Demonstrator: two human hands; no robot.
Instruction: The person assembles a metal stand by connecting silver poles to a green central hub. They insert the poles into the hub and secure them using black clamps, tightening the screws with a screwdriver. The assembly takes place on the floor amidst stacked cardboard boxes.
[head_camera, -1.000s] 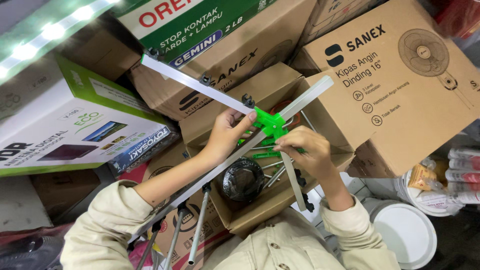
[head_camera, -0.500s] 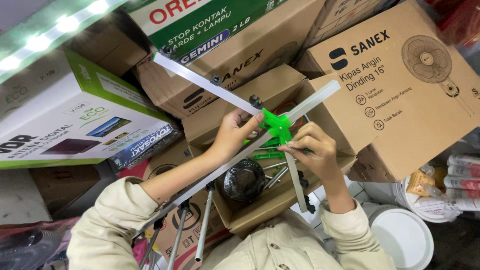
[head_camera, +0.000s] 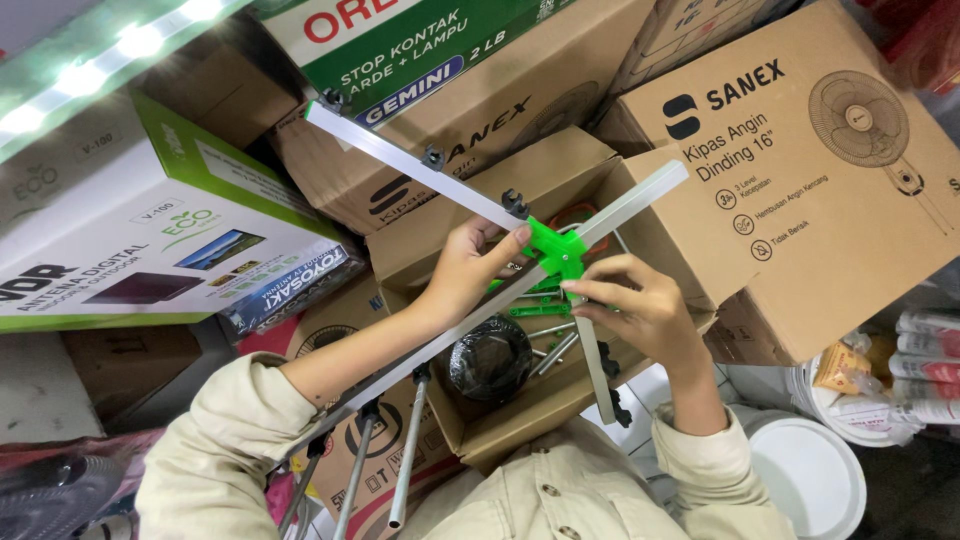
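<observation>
Left hand (head_camera: 470, 270) pinches the green plastic joint bracket (head_camera: 553, 250) to steady the crossed silver aluminium antenna bars (head_camera: 410, 160), right hand (head_camera: 640, 310) fingers pinching the bracket's underside, above open cardboard box (head_camera: 500, 420).

bright | lamp strip (head_camera: 120, 45) glares (top left) | sharp, soft shadows

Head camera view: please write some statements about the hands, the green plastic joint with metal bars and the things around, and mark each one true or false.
1. The left hand touches the green plastic joint where the grey metal bars cross. True.
2. The right hand holds a screwdriver. False: no tool is seen; its fingers are at the joint.
3. A black coiled cable lies in the open cardboard box. True.
4. The white round bucket lid rests on top of the bars. False: it lies lower right, apart from them.
</observation>
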